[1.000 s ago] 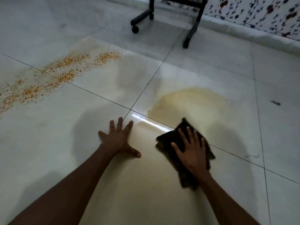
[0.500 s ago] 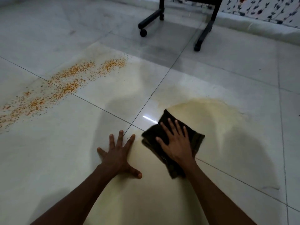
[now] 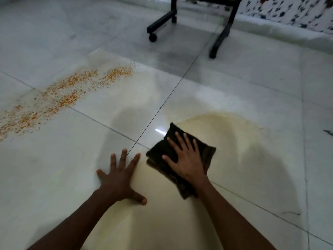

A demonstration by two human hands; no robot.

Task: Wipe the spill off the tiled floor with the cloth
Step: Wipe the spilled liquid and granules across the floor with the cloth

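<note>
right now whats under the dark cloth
The cloth lies flat on the tiled floor at the near-left edge of the yellowish spill, pressed down by the right hand. The floor beneath it is hidden, so wetness there cannot be seen.

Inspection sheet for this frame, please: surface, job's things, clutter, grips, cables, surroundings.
Surface: glossy pale tiled floor, dark grout lines.
Job's things: dark folded cloth at the near-left edge of the yellowish spill.
Clutter: orange granules scattered far left; small dark speck at right edge.
Grips: right hand flat on the cloth; left hand splayed on the floor.
Cables: nothing seen.
Surroundings: black wheeled stand; patterned fabric behind.
</note>
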